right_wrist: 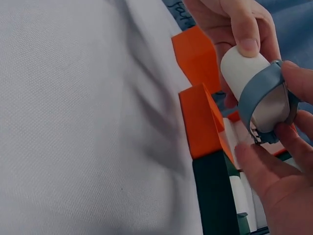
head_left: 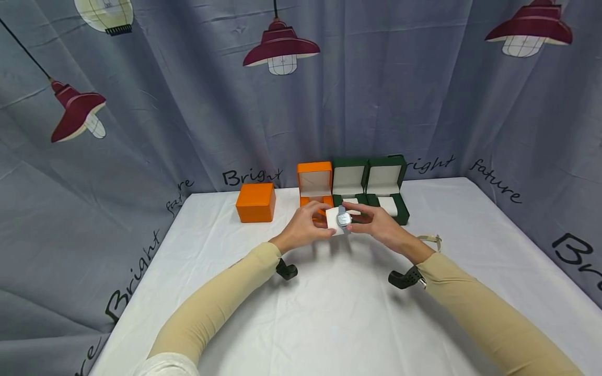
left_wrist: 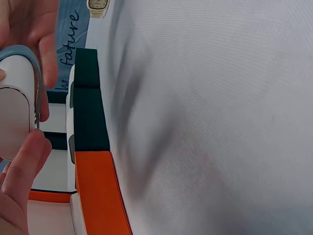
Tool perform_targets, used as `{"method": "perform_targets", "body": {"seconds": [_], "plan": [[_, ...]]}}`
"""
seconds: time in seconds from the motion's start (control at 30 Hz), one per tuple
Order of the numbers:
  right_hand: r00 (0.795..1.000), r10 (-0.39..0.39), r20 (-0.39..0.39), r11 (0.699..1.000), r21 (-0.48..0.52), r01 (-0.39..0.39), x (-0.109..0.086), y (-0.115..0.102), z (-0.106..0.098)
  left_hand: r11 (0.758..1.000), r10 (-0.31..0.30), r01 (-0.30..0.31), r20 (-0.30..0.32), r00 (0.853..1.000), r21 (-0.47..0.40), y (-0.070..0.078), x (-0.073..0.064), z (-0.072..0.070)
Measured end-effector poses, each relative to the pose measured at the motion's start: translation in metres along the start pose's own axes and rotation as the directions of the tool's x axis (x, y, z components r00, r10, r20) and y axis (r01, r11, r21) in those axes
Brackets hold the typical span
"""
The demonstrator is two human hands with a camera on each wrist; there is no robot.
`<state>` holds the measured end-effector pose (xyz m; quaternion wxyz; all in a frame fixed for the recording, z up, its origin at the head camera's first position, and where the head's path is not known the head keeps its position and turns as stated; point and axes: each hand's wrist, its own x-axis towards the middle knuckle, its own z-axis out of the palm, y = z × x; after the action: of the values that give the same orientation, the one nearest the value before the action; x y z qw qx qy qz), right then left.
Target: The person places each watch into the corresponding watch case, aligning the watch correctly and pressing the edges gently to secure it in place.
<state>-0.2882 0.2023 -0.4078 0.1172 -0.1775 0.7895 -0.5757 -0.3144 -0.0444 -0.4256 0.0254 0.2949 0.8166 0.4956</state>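
My left hand grips a white watch cushion near one end, with its thumb lying on top. My right hand pinches a wristwatch that has a light blue strap and a silvery square face. In the right wrist view the strap loops round the other end of the cushion, with part of the cushion sticking out. Both hands are raised above the table, in front of the open boxes. Part of the clasp shows at the lower side of the loop.
Behind the hands stand an open orange box and two open green boxes with pale linings. White cushions sit in the green boxes. A closed orange box stands left. A gold-coloured watch lies beyond the right wrist on the white-covered table.
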Motion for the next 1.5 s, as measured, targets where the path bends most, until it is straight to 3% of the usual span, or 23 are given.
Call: {"method": "perform_targets", "body": {"seconds": [0.13, 0.37, 0.7, 1.07, 1.5], "plan": [[0.999, -0.033, 0.008, 0.999, -0.001, 0.033, 0.001, 0.0019, 0.0019, 1.0, -0.012, 0.012, -0.001, 1.0, 0.002, 0.001, 0.0006, -0.0008], [0.999, -0.051, -0.003, 0.993, -0.112, 0.05, 0.0009, 0.0006, 0.0076, 1.0, -0.023, 0.023, -0.012, 1.0, 0.012, 0.0016, 0.0001, -0.0026], [0.992, -0.06, 0.112, 0.997, -0.051, 0.066, -0.0006, 0.0002, 0.0032, 1.0, -0.016, 0.017, 0.01, 1.0, -0.019, 0.0001, -0.0009, -0.005], [0.989, -0.064, 0.133, 0.988, -0.133, 0.082, -0.0001, 0.0009, 0.0031, 0.999, -0.002, 0.005, 0.054, 0.999, -0.047, 0.0052, -0.0025, -0.0021], [0.988, -0.062, 0.142, 0.988, -0.135, 0.081, 0.0014, -0.0009, -0.0012, 0.998, 0.009, -0.005, 0.064, 0.998, -0.063, 0.01, -0.0049, -0.0025]]}}
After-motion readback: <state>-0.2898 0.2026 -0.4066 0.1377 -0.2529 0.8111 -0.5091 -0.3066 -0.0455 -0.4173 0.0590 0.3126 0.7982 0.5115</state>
